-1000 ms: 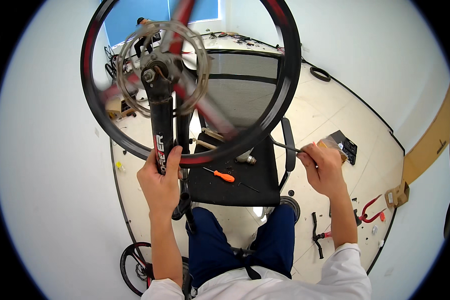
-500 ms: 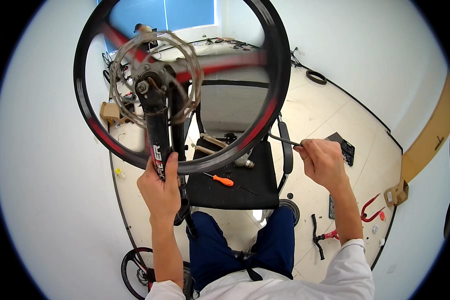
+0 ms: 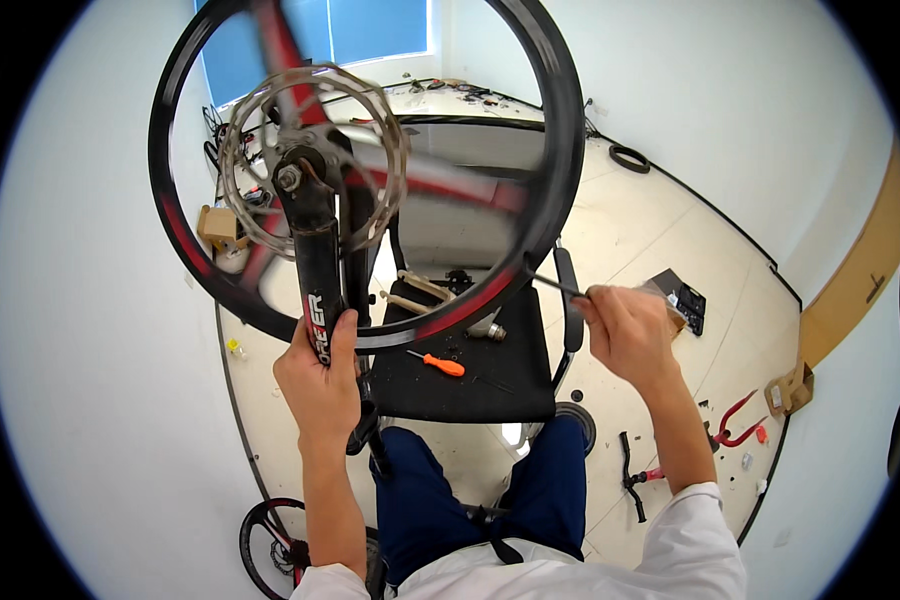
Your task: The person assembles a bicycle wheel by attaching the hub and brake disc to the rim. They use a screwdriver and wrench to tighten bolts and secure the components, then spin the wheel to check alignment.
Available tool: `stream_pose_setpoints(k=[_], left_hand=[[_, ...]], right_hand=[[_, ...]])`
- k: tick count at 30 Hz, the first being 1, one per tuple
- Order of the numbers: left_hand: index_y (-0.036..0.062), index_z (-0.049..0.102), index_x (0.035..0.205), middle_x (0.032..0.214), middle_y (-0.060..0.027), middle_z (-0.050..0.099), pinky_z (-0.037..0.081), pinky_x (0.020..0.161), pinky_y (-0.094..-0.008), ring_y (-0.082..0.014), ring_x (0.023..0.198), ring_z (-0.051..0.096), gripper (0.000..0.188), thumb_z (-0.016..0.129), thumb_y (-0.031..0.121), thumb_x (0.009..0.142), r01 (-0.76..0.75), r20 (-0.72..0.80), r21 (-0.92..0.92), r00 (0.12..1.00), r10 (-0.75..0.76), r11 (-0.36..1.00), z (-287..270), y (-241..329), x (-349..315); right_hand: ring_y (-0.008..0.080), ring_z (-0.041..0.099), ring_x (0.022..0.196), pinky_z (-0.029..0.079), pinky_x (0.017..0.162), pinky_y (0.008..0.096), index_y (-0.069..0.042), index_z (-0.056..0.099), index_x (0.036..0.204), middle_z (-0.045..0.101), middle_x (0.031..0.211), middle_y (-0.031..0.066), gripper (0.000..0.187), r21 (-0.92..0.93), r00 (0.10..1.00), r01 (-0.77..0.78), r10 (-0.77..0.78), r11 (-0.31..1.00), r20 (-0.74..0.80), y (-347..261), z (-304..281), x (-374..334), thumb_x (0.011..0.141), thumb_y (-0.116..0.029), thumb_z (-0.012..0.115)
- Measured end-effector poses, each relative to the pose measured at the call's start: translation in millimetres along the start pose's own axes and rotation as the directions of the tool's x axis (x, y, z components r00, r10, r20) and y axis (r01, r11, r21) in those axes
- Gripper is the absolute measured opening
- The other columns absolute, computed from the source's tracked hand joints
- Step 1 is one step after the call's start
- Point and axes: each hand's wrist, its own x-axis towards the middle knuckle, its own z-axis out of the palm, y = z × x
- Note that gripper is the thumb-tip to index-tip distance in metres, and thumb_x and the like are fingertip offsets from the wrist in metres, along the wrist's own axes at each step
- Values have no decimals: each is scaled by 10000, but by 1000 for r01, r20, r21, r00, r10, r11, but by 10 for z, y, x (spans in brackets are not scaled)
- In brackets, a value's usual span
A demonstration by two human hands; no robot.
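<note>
My left hand point(image 3: 318, 380) is wrapped round a leg of a black bicycle fork point(image 3: 316, 270), holding it up. Between the fork legs sits a black wheel point(image 3: 562, 150) with red and grey spokes, smeared by motion. A silver brake disc point(image 3: 395, 165) is mounted at its hub, around the axle nut point(image 3: 289, 178). My right hand point(image 3: 625, 335) grips a thin dark metal rod point(image 3: 558, 285); its far end meets the wheel's lower right edge, though contact is hard to tell. The rod's exact kind is unclear.
Below the wheel, a black chair point(image 3: 460, 390) bears an orange-handled screwdriver point(image 3: 442, 365) and metal parts point(image 3: 488, 326). A tool case point(image 3: 688, 308), a red frame part point(image 3: 738, 430) and a cardboard box point(image 3: 792, 390) lie on the right floor. Another wheel point(image 3: 260, 545) is at lower left.
The wheel's spokes have turned. My right hand has shifted slightly left and down with the rod. My left hand keeps its hold on the fork.
</note>
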Motion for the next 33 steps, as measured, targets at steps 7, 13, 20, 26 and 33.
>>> stream_pose_setpoints(k=[7, 13, 20, 26, 33], left_hand=[[7, 601, 801, 507, -12, 510, 362, 447, -240, -85, 445, 503, 361, 585, 325, 969, 8, 49, -63, 999, -5, 998, 15, -3, 29], [22, 576, 757, 511, -16, 513, 369, 446, -244, -87, 447, 506, 383, 585, 342, 968, 2, 34, -8, 999, -2, 1000, 41, -3, 16], [24, 588, 770, 510, -3, 508, 346, 446, -239, -76, 453, 499, 365, 593, 336, 959, 16, 52, -62, 999, -13, 998, 57, 12, 22], [16, 595, 778, 511, -4, 515, 350, 453, -245, -76, 457, 491, 355, 593, 325, 955, 30, 82, -57, 996, -25, 998, 60, 42, -8], [19, 587, 765, 510, -7, 512, 350, 458, -242, -78, 457, 489, 358, 595, 324, 953, 28, 101, -86, 995, -19, 996, 111, 71, -22]], right_hand=[[209, 524, 471, 376, 435, 328, -19, 585, 798, 532, 592, 60, 167, -49, 999, 40, -40, 998, -15, 29, -4, -32, 797, -67, 745], [193, 508, 448, 365, 410, 323, -19, 582, 803, 522, 587, 57, 182, -102, 999, 34, -34, 994, 2, 53, -44, -60, 793, -79, 754], [147, 493, 473, 389, 436, 297, -71, 559, 743, 424, 557, 6, 254, -169, 991, 129, -124, 977, 40, 85, -25, 75, 765, -169, 792], [153, 495, 480, 394, 449, 295, -67, 576, 741, 429, 557, 5, 246, -156, 993, 108, -97, 982, 73, 118, -64, 36, 771, -190, 786], [165, 508, 493, 406, 460, 306, -57, 583, 754, 455, 573, 15, 228, -175, 986, 142, -124, 974, 109, 143, -124, 88, 780, -174, 777]])
